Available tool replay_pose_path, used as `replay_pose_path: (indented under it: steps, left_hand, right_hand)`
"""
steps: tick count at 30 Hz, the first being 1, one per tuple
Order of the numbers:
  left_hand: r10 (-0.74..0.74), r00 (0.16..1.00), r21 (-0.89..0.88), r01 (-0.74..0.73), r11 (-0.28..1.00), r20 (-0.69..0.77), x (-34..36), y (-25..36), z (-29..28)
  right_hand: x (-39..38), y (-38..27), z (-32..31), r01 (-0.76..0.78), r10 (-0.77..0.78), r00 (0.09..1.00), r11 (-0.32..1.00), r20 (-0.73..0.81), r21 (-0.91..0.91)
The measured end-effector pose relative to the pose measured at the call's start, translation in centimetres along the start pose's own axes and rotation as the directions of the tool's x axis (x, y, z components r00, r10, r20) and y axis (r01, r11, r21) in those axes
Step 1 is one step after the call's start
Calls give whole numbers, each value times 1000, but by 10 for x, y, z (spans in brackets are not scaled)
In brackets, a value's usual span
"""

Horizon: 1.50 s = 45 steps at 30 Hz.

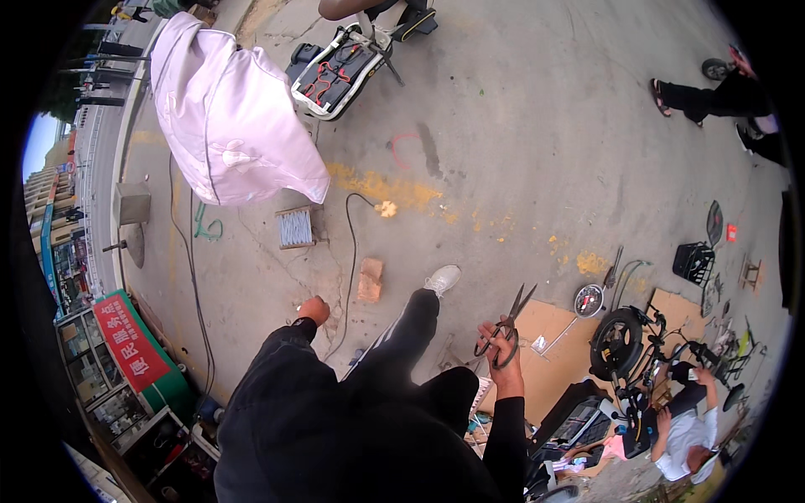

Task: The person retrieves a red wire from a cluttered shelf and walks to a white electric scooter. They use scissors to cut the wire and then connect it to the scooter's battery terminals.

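Observation:
My right hand (501,359) is closed round the handles of dark metal scissors (514,311). Their blades point away from me and stand slightly apart, above the concrete and the edge of a cardboard sheet (537,386). On the other side, my left hand (315,310) hangs as a loose fist with nothing showing in it. Closest to that hand is a reddish brick (370,280) lying on the pavement. Beyond it stands a spool of grey cord (294,229), and a black cable ends in a yellowish socket block (386,209).
A pink cover (226,117) hangs far left, beside an electric scooter with exposed batteries (334,77). To the right, a person (692,436) sits by a black two-wheeler (616,344) and a bowl of small parts (589,300). A red banner (130,339) and shelves stand left.

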<state>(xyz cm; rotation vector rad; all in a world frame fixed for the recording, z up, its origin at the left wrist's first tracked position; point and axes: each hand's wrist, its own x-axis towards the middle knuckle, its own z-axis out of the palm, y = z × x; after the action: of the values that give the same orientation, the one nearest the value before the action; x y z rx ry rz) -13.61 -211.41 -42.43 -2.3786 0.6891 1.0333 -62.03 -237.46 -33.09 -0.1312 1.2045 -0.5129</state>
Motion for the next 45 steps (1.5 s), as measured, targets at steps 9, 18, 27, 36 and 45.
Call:
replay_pose_path:
  steps: [9, 18, 27, 36, 45]
  left_hand:
    - [306, 924, -106, -289, 952, 228, -31, -53, 25]
    - [227, 954, -679, -298, 671, -194, 70, 181, -127]
    - [240, 933, -687, -361, 631, -269, 249, 397, -193]
    - [293, 941, -495, -340, 800, -171, 456, 450, -123]
    - [642, 763, 265, -606, 750, -73, 629, 410, 7]
  right_hand:
    - [62, -133, 148, 56, -25, 992, 965, 121, -255]
    - [218, -172, 261, 5, 69, 971, 952, 231, -306]
    - [442, -193, 371, 63, 58, 987, 715, 149, -697]
    - [610, -137, 445, 75, 108, 975, 664, 194, -744]
    - [637, -134, 514, 702, 306, 711, -264, 633, -661]
